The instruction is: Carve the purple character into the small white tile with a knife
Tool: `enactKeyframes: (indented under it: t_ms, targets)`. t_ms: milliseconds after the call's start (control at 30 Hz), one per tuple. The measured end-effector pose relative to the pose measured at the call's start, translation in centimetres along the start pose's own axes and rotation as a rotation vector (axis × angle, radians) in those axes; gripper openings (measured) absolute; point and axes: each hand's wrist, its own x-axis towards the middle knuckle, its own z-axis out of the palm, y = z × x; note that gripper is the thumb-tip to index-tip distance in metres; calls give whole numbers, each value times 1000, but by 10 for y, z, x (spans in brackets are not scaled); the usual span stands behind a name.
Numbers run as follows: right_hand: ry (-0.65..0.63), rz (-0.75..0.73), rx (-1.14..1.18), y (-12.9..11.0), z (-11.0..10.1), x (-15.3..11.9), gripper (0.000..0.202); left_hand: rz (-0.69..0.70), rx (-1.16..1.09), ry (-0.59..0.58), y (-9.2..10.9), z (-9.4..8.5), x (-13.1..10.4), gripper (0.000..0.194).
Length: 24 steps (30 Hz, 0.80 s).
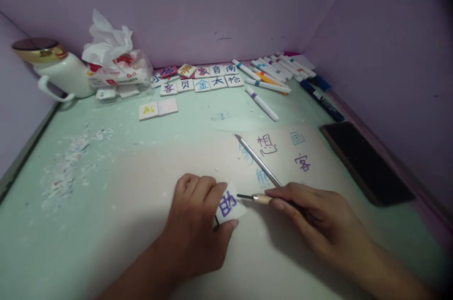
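Note:
My left hand point(198, 224) grips a small white square tile point(241, 209) by its edges, thumb below and fingers above. A purple character is drawn on the tile's face. My right hand point(314, 220) is closed around a carving tool point(261, 199) with a pale wooden handle and a thin dark metal tip. That tip points left, at or just above the tile's right edge; whether it touches, I cannot tell. A pencil-like silver stick point(256, 158) slants beyond the right hand, its lower end hidden behind the fingers.
Several lettered tiles point(202, 84) line the back, with two more tiles point(158, 109) nearer. Capped markers point(262, 103) lie back right, a phone point(368, 163) at right. White shavings point(67, 168) litter the left. A tissue pack point(120, 71) and lidded mug point(65, 76) stand back left.

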Motion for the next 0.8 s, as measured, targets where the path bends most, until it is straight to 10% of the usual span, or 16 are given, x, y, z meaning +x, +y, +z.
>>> enactKeyframes:
  t_ms: [333,800]
  targets:
    - [-28,-83,-103,-13,-9,-12,24,33,73,1,3,0,-4,73]
    - [-66,-186,-338,-30,-12,-14,26,22,41,62,4,9,-9,53]
